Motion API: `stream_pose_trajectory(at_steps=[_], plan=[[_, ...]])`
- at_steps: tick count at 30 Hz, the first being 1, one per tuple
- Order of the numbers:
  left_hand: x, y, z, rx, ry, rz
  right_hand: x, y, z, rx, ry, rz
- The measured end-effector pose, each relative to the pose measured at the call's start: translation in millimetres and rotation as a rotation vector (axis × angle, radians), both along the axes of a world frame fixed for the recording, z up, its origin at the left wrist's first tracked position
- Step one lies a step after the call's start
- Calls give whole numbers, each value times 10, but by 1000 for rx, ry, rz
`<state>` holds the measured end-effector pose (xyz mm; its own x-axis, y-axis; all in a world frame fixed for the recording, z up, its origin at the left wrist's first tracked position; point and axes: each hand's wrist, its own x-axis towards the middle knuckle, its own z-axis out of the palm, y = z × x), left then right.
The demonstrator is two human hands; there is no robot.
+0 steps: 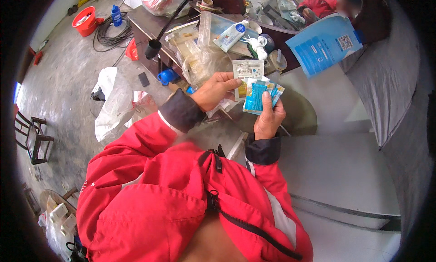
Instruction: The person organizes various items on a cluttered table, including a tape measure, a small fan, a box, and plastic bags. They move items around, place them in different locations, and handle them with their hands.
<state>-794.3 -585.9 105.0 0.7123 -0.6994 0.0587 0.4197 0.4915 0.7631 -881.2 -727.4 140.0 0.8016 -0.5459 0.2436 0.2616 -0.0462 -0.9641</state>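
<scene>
My left hand (218, 88) pinches a flat cream-coloured sachet (248, 68) bearing writing between thumb and fingers, upright in front of me. Close beside it, my right hand (270, 117) holds several blue-and-white sachets (256, 96), fanned out under the thumb. The blue sachets overlap the lower right part of the cream one. Just beyond the hands, a white and blue tube (231, 35) lies on clear plastic bags (201, 58) on the cluttered table, next to a bundle of white cord (258, 46).
A blue printed pouch (323, 46) lies at the right, beside a grey umbrella (381, 92). A mirror stands behind the table, reflecting a person in red. A black lamp-like fitting (153, 49) rises at the table's left. Coiled cable (112, 34), a red bucket (84, 22) and a chair (34, 139) are on the floor.
</scene>
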Motion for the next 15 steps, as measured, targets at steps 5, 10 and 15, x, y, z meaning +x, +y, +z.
stream_pose_trajectory(at_steps=[5,10,15], plan=[[-36,36,-5,97,-34,-7,-46,14,-58,-40,40,-48],[-385,118,-81,205,-228,13,-156,148,-244,-240,154,-73],[-717,198,-409,133,5,118,-284,400,-477,-437,165,23]])
